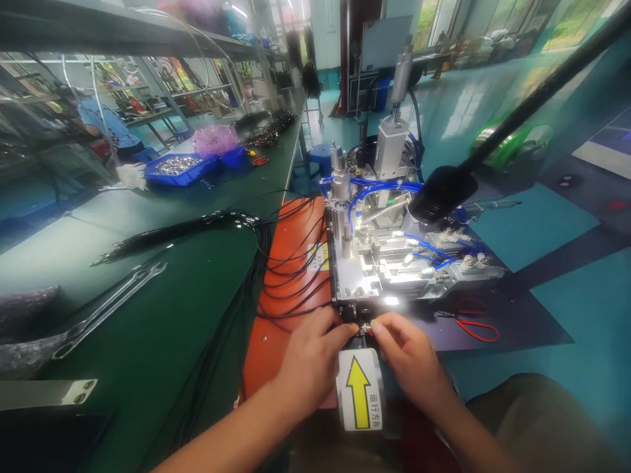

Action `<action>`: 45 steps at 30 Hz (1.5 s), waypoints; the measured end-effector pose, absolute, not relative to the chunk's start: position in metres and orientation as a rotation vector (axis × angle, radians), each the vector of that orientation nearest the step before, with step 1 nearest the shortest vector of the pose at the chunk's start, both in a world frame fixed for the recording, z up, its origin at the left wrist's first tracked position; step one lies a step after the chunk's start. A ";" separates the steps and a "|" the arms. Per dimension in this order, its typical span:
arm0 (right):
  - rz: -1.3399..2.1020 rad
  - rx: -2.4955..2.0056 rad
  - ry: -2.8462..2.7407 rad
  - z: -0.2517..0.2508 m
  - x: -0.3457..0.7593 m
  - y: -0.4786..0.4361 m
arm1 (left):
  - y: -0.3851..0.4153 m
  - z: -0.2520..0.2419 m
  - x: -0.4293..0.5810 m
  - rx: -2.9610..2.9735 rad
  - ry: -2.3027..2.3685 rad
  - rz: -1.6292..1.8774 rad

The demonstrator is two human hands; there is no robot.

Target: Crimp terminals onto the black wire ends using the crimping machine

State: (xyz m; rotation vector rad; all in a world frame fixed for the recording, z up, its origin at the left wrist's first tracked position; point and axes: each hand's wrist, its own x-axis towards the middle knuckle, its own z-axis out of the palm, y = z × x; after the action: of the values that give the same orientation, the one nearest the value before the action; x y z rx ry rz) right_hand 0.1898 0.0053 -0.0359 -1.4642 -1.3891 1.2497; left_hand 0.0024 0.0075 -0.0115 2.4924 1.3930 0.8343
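Note:
My left hand [315, 351] is closed in a pinch at the front of the machine, around the end of a black cable mostly hidden by the fingers. Thin coloured wires [366, 327] show in the small gap between my two hands. My right hand [409, 355] pinches these wires between thumb and forefinger. Both hands are just in front of the metal machine [359, 272], which carries blue air hoses [379, 189]. Below the fingers is a white label with a yellow arrow [359, 391].
Black cables [296, 266] drape across an orange plate [276, 328]. Wrenches [113, 305] and a cable bundle [177, 230] lie on the green bench [197, 282]. Red-handled pliers [476, 326] rest right of my hands. A blue tray [180, 172] stands farther back. A black lamp [441, 190] overhangs the machine.

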 end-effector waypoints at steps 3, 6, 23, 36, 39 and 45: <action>1.246 -1.457 -1.402 -0.036 0.190 0.005 | 0.007 -0.011 0.002 2.496 1.381 0.836; 1.251 -1.460 -1.404 -0.037 0.190 0.005 | 0.007 -0.010 0.003 2.496 1.397 0.826; 1.250 -1.492 -1.429 -0.031 0.191 0.008 | 0.007 -0.008 0.004 2.517 1.415 0.810; 1.224 -1.491 -1.497 -0.032 0.190 0.010 | 0.007 -0.012 0.003 2.525 1.430 0.791; 1.224 -1.484 -1.496 -0.032 0.190 0.009 | 0.006 -0.012 0.003 2.537 1.435 0.785; 1.253 -1.470 -1.467 -0.035 0.190 0.010 | 0.006 -0.009 0.004 2.538 1.452 0.730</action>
State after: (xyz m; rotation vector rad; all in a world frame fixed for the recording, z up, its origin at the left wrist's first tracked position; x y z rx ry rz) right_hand 0.1898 0.0099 -0.0351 -1.4700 -1.4673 1.2529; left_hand 0.0037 0.0065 -0.0087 2.5376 1.4521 0.7301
